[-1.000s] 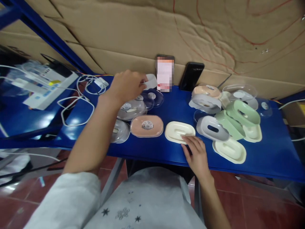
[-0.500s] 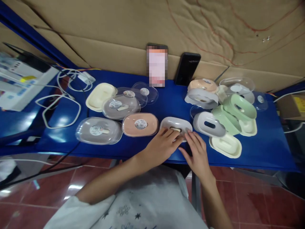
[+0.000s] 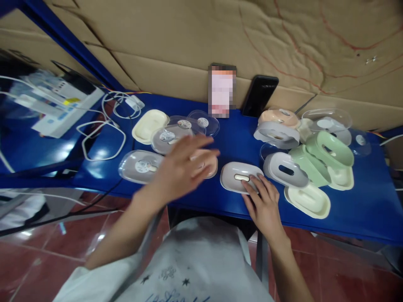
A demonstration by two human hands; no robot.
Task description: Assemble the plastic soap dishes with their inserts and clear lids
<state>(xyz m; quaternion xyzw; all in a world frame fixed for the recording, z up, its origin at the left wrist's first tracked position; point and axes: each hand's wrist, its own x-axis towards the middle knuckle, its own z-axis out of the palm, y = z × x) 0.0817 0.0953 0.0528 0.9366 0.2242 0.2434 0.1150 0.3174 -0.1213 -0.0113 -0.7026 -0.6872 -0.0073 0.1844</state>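
My right hand [image 3: 262,197] rests on the right end of a grey oval plastic dish [image 3: 231,180], fingertips on top and thumb at its front edge. A cream piece [image 3: 242,178] shows in the slot at the dish's middle. My left hand [image 3: 184,170], smeared by motion, is raised with fingers apart and nothing in them. Partly behind it lies a peach dish [image 3: 211,161]. Left of that hand sits a grey dish under a clear lid [image 3: 135,167] with a round label. Right of my right hand, another grey dish [image 3: 272,167] leans among green dishes [image 3: 333,149].
Stacked clear lids [image 3: 206,126] and a cream tray [image 3: 149,126] lie at the back left. Another cream tray [image 3: 307,201] is near the front right. A phone [image 3: 222,92] and a black phone [image 3: 260,95] lean on cardboard. White cables [image 3: 102,142] lie left.
My left hand has lifted off the grey dish and swung left over the peach dish, its fingers spreading. The right hand stays on the grey dish. The whole view has shifted slightly.
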